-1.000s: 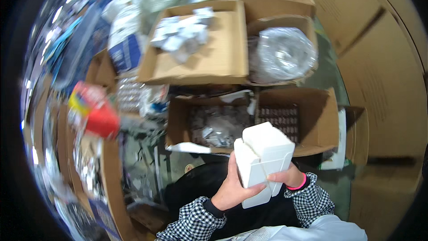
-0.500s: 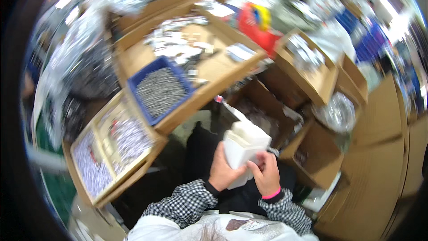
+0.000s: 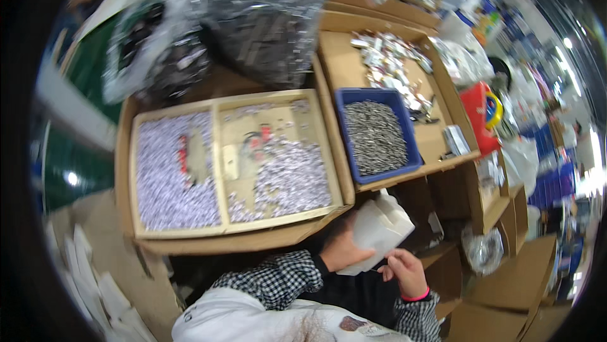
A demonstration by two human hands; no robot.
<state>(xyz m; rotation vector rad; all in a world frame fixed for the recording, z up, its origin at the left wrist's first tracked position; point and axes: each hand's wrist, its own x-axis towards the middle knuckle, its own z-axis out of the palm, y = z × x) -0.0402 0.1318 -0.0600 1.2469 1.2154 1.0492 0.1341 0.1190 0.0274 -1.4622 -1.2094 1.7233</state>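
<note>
In the head view, the left hand (image 3: 341,250) clasped a small white carton (image 3: 379,231) from behind, held low before the cardboard tray (image 3: 218,171) of tiny pale pieces. The right hand (image 3: 404,271) pinched its lower corner. The step looked like readying the carton for filling; next it would need its top opened and steadied near the blue bin (image 3: 377,136).

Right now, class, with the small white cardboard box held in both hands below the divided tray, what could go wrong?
1. The small white cardboard box sits open between the left hand and right hand, tilted; anything inside might spill.
2. It is close under the shallow divided cardboard tray of tiny pale pieces, so lifting it could bump the edge and scatter them.
3. The blue plastic bin of small dark parts is close by too.
</note>
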